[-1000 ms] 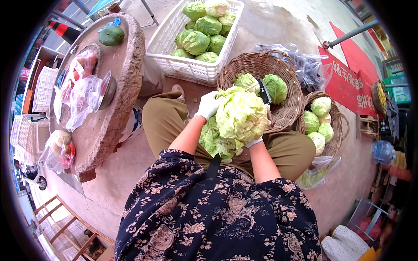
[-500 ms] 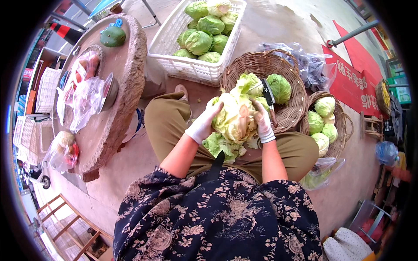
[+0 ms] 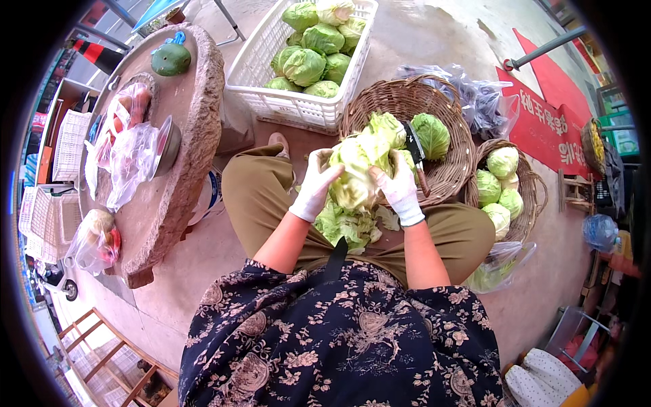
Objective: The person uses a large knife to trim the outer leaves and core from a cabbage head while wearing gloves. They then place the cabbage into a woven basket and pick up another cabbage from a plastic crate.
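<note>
Both of my hands wear white gloves and hold a pale green cabbage (image 3: 354,182) above my lap. My left hand (image 3: 314,186) is closed around its left side. The fingers of my right hand (image 3: 400,188) grip the right side, with the thumb lying over the near face. That face is partly smeared by motion. Loose cabbage leaves (image 3: 339,225) lie below, between my legs. Just beyond, a wicker basket (image 3: 456,175) holds a green cabbage (image 3: 430,136), paler leafy pieces, and a dark-bladed knife (image 3: 415,144) with a brown handle close to my right hand.
A white plastic crate (image 3: 291,102) full of cabbages stands ahead. A smaller wicker basket (image 3: 536,197) of trimmed cabbages sits at my right knee, beside a plastic bag of leaves (image 3: 498,271). On the left is a stone-edged table (image 3: 193,136) with bags and a green gourd (image 3: 171,59).
My right hand has shifted inward, its thumb now across the cabbage's near face. The cabbage has turned a little in my hands. The whole view has shifted slightly.
</note>
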Available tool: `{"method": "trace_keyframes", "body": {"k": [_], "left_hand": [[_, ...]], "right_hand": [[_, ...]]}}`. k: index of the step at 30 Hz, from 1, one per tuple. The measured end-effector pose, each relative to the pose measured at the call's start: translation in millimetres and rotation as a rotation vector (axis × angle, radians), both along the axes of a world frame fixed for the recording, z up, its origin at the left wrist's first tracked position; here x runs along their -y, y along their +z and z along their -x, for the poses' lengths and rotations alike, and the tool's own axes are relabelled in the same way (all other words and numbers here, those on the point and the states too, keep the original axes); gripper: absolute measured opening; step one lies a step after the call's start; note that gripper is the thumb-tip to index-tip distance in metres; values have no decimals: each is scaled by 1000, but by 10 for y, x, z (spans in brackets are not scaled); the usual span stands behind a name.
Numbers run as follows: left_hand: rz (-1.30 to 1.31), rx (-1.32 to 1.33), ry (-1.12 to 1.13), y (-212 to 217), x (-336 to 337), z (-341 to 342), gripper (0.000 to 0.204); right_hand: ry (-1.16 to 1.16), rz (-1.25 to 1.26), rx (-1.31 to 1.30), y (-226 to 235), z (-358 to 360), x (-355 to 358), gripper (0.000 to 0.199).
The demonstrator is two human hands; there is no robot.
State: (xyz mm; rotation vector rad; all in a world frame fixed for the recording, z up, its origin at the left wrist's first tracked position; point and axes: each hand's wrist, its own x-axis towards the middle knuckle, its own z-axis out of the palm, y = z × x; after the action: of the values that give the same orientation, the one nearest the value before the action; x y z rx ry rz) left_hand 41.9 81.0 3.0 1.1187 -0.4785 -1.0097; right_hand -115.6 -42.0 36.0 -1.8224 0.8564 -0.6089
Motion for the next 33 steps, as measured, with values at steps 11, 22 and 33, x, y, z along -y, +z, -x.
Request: {"method": "trace_keyframes", "body": {"k": [11,22,33], "left_hand": [[-143,-102,45,-294,-22,127,83],[-207,602,255,-220,67,111,96],[-247,733,238,-93,98,55,88]], "right_hand": [[210,310,-223,75,-121,-115,49],[-33,427,-330,-57,-191,-211,43],[-93,506,-435,-159,-247,-232,53]]}}
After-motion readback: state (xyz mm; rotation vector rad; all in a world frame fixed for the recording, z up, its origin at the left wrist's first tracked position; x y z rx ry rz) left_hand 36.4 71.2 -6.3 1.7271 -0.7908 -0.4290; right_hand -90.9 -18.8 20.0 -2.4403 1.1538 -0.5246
